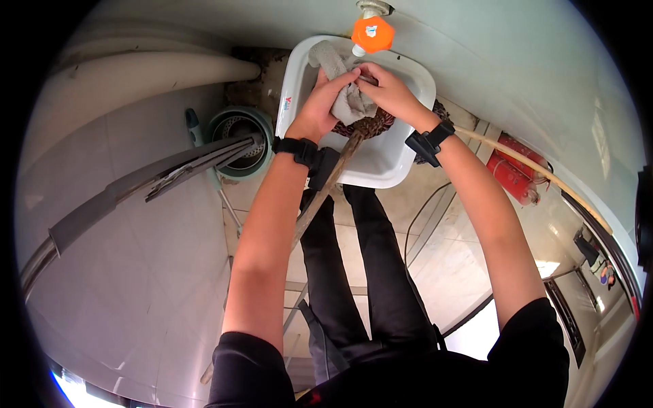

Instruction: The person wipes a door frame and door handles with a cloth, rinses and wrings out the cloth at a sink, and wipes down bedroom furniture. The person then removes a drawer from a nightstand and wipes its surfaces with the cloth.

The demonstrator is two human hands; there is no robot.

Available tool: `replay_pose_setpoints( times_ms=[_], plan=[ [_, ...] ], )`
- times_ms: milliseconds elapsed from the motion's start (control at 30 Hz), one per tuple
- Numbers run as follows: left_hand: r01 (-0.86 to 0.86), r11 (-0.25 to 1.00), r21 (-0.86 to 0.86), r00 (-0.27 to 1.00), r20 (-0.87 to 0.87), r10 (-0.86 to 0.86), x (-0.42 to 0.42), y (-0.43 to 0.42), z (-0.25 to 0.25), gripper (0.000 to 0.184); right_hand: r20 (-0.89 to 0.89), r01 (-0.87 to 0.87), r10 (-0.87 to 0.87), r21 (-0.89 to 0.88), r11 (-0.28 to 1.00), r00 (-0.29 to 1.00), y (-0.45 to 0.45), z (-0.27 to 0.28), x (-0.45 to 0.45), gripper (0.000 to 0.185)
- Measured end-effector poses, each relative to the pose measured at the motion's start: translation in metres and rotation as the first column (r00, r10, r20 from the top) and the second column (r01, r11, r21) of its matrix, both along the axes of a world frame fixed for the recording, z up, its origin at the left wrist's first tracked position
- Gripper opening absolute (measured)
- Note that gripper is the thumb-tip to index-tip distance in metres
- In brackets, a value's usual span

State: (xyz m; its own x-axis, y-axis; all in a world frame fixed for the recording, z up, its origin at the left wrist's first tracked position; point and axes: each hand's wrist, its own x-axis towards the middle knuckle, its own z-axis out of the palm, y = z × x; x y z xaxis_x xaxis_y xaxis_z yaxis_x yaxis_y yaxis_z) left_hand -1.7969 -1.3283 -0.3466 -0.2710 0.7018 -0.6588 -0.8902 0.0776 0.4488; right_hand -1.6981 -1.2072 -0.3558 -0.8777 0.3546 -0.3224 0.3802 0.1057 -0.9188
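Observation:
Both of my hands are closed around a grey cloth (352,103) above a white basin (377,160). My left hand (322,105) grips its left side, and my right hand (391,92) pinches it from the right. One end of the cloth hangs toward the basin's upper left rim. Beneath the cloth, inside the basin, is a mop head (374,124) of dark brown strands, partly hidden by my hands. Its wooden handle (330,183) slants down past my left wrist. An orange-handled tap (372,34) sticks out of the wall just above the basin.
At left stands a green spin bucket (239,129), with a grey mop pole (129,183) across it. A beige pipe (149,78) runs along the left wall. Red fire extinguishers (513,175) and a long wooden pole (544,173) are at right. My legs are below the basin.

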Motion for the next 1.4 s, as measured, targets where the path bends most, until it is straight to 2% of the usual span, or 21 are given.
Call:
replay_pose_setpoints(
  times_ms=[100, 267, 333, 367, 467, 500, 633, 733, 767, 800, 867, 933, 1000, 1067, 1133, 1200, 1267, 1300, 1333, 1367, 1400],
  plan=[
    [0.012, 1.000, -0.023, 0.999, 0.033, -0.011, -0.008, 0.006, -0.008, 0.045, 0.011, 0.086, -0.089, 0.173, 0.981, 0.996, -0.002, 0.014, 0.000, 0.030],
    [-0.106, 0.992, -0.062, 0.974, -0.210, 0.091, -0.011, 0.002, -0.024, 0.041, 0.075, 0.154, -0.180, 0.265, 0.952, 0.981, 0.006, 0.016, 0.022, 0.030],
    [-0.189, 0.982, -0.020, 0.970, -0.162, 0.183, -0.008, 0.001, -0.020, 0.043, 0.072, 0.128, -0.169, 0.390, 0.912, 0.983, 0.009, 0.013, 0.036, 0.023],
    [-0.273, 0.962, 0.018, 0.956, -0.110, 0.274, -0.006, 0.000, -0.017, 0.044, 0.282, 0.011, -0.129, 0.385, 0.923, 0.951, 0.013, 0.018, 0.039, 0.032],
    [-0.329, 0.943, 0.048, 0.944, -0.005, 0.330, -0.003, -0.002, -0.008, 0.044, 0.221, -0.018, -0.090, 0.445, 0.895, 0.971, 0.009, -0.001, 0.053, 0.048],
    [-0.330, 0.943, 0.050, 0.944, -0.004, 0.330, -0.002, -0.001, -0.007, 0.044, 0.256, -0.032, -0.043, 0.283, 0.959, 0.966, 0.011, 0.003, 0.053, 0.071],
    [-0.259, 0.966, 0.027, 0.966, -0.016, 0.259, 0.005, 0.001, 0.001, 0.047, 0.080, -0.097, 0.078, 0.266, 0.959, 0.994, -0.003, 0.007, 0.032, 0.086],
    [-0.162, 0.981, 0.111, 0.987, 0.005, 0.162, 0.000, 0.000, 0.006, 0.053, 0.107, 0.017, 0.010, -0.258, 0.966, 0.994, -0.010, 0.022, 0.007, 0.094],
    [-0.094, 0.976, 0.195, 0.995, 0.040, 0.088, -0.003, -0.001, 0.009, 0.059, 0.159, 0.050, 0.020, -0.426, 0.903, 0.987, -0.008, 0.031, -0.002, 0.079],
    [-0.096, 0.977, 0.192, 0.995, 0.037, 0.090, -0.006, -0.001, 0.015, 0.059, 0.156, 0.047, 0.023, -0.429, 0.902, 0.987, -0.006, 0.037, -0.008, 0.079],
    [0.016, 0.992, 0.123, 0.997, -0.075, -0.007, -0.008, -0.001, 0.023, 0.074, 0.304, 0.218, -0.044, -0.567, 0.794, 0.952, -0.004, 0.043, -0.015, 0.063],
    [0.083, 0.996, -0.012, 0.986, -0.146, -0.084, -0.009, -0.003, 0.018, 0.082, 0.293, 0.190, -0.015, -0.582, 0.791, 0.956, -0.002, 0.031, -0.014, 0.055],
    [0.245, 0.953, -0.176, 0.913, -0.289, -0.288, -0.010, -0.010, 0.030, 0.088, 0.179, -0.001, 0.095, -0.465, 0.885, 0.979, -0.004, 0.022, -0.014, 0.051],
    [0.239, 0.946, -0.220, 0.871, -0.382, -0.309, -0.005, -0.008, 0.024, 0.092, 0.210, 0.009, 0.075, -0.375, 0.927, 0.975, -0.008, 0.015, -0.010, 0.042],
    [0.223, 0.846, -0.484, 0.782, -0.429, -0.451, -0.003, -0.004, 0.020, 0.092, 0.228, 0.123, -0.077, -0.194, 0.973, 0.971, -0.014, 0.003, -0.007, 0.037],
    [0.304, 0.872, -0.385, 0.762, -0.451, -0.465, -0.009, -0.010, 0.015, 0.098, 0.198, 0.167, -0.129, -0.189, 0.968, 0.972, -0.018, -0.014, -0.006, 0.036],
    [0.107, 0.938, -0.329, 0.944, -0.261, -0.200, -0.002, -0.014, 0.018, 0.098, 0.031, 0.141, -0.150, 0.201, 0.969, 0.988, -0.022, -0.019, -0.007, 0.035],
    [0.047, 0.919, -0.392, 0.987, -0.123, -0.104, -0.003, -0.015, 0.006, 0.094, 0.032, 0.139, -0.148, 0.195, 0.971, 0.989, -0.027, -0.016, -0.006, 0.035],
    [0.045, 0.917, -0.397, 0.987, -0.124, -0.102, -0.004, -0.018, 0.002, 0.094, -0.010, 0.078, -0.080, 0.388, 0.918, 0.997, -0.030, -0.012, -0.002, 0.035],
    [0.037, 0.939, -0.341, 0.999, 0.039, -0.025, -0.006, -0.021, 0.000, 0.092, -0.038, 0.026, -0.005, 0.569, 0.822, 0.999, -0.034, -0.004, 0.000, 0.034],
    [0.019, 0.959, -0.284, 0.978, 0.207, 0.042, -0.009, -0.023, -0.004, 0.091, -0.038, 0.024, -0.003, 0.570, 0.822, 0.999, -0.037, 0.003, 0.002, 0.034]
  ],
)
